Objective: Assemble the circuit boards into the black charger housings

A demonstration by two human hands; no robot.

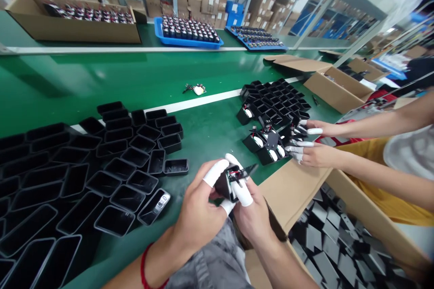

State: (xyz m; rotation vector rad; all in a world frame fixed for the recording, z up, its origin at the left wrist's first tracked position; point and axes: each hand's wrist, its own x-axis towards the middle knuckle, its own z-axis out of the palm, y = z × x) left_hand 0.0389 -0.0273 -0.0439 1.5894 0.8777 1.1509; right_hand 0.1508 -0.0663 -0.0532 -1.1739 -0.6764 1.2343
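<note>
Between my two hands is a small black plastic case (222, 187), its open top showing red wires and a bit of green circuit board. My left hand (200, 198) grips it from the left, with white finger cots on the thumb and fingers. My right hand (252, 212) closes on its right side, the thumb in a white cot lying across the opening. A thin dark plate (249, 171) sticks out over the top edge towards the right. The fingers hide most of the case's lower part.
Many open black cases (111, 142) stand at left, more (278, 99) at back right. Beside me, a co-worker's hands (313, 144) handle filled cases (271, 144). A carton (369, 198) of dark flat pieces sits at lower right. A loose wired board (198, 90) lies on the green bench (200, 119).
</note>
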